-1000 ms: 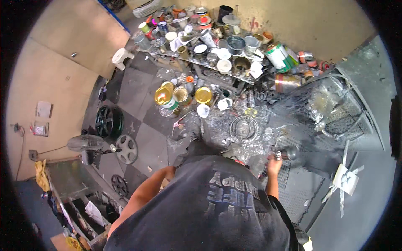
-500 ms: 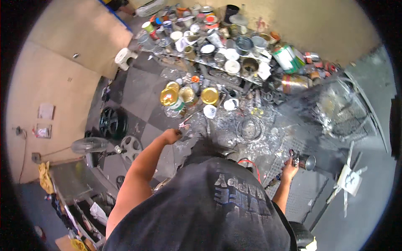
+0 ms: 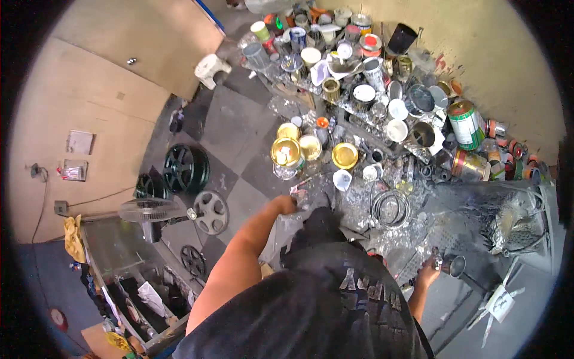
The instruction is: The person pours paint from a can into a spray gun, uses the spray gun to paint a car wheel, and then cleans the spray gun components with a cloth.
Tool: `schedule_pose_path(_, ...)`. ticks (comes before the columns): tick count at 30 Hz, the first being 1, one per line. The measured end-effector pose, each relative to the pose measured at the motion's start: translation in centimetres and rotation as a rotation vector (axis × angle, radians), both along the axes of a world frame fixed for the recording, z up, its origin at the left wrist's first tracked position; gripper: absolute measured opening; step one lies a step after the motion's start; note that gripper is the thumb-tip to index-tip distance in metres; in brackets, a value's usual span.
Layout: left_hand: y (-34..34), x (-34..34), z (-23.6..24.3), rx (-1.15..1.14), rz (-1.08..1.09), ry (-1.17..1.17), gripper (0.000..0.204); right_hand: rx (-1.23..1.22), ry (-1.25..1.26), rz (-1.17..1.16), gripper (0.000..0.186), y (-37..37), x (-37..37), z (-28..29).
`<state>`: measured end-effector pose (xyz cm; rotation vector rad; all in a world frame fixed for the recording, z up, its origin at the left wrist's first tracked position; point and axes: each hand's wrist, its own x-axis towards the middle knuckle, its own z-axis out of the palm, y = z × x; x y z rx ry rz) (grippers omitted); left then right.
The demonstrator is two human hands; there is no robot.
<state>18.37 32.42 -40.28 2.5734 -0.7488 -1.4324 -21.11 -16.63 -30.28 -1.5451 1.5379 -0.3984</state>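
Note:
My left hand [image 3: 284, 204] is stretched forward over the stained floor, near a stick with a pinkish tip [image 3: 294, 188]; its fingers are blurred, so I cannot tell whether they hold anything. My right hand [image 3: 427, 272] is closed on a metal spray gun [image 3: 454, 265] with a cup, low at the right. Beyond my left hand stand gold-lidded paint cans [image 3: 286, 151] and a white cup [image 3: 342, 179]. A coiled hose [image 3: 388, 209] lies on the floor between my hands.
A crowded shelf of cans and tubs [image 3: 364, 93] runs along the back wall. At left are a white stool [image 3: 212, 69], dark wheels [image 3: 185, 167], a fan [image 3: 149, 210] and an open metal cabinet [image 3: 113, 239]. A stained rack [image 3: 512, 218] stands at right.
My left hand has come up from beside my body and moved forward and right. My view has turned, shifting the room rightward in the picture. The spray gun stays in my right hand.

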Motion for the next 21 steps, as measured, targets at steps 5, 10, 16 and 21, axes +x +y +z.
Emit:
schedule_pose_path(5,1.0,6.4,-6.1,0.022,0.238,-0.078,0.048,0.208,0.040,0.029,0.021,4.1,4.5,2.8)
schedule_pose_path(10,-1.6,13.6,-7.0,0.112,0.368,-0.182,0.052,0.355,0.196,0.093,0.022,7.4,6.5,5.2)
schedule_pose_path(16,-1.5,21.0,-10.4,0.273,0.349,-0.273,0.045,0.421,0.324,0.201,0.024,10.6,7.6,8.0)
schedule_pose_path(21,-1.3,23.2,-12.6,0.304,0.221,-0.285,0.040,0.503,0.419,0.120,0.022,12.6,8.3,7.6)
